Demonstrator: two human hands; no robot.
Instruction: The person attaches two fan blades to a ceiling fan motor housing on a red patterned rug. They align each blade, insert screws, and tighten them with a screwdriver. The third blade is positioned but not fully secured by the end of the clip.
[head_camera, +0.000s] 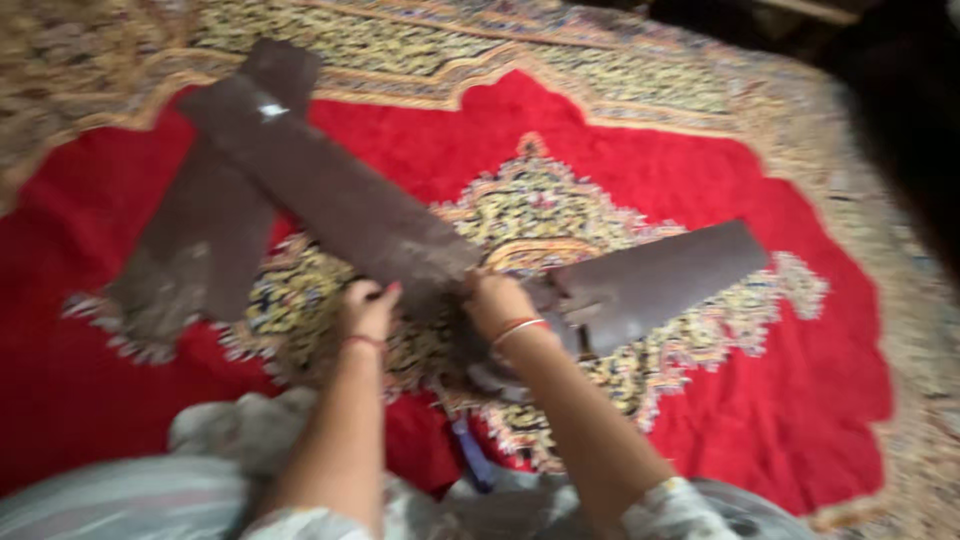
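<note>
Three long brown fan blades lie on a red patterned rug. One blade runs diagonally from upper left toward the middle. A second blade lies under it at the left. The third blade points right. My left hand grips the near end of the diagonal blade. My right hand holds the inner end where the blades meet, beside a dark metal bracket. The frame is blurred.
The rug has a gold and cream medallion at its centre and a wide patterned border. Pale cloth and a blue strap lie near my lap. The far right corner is dark.
</note>
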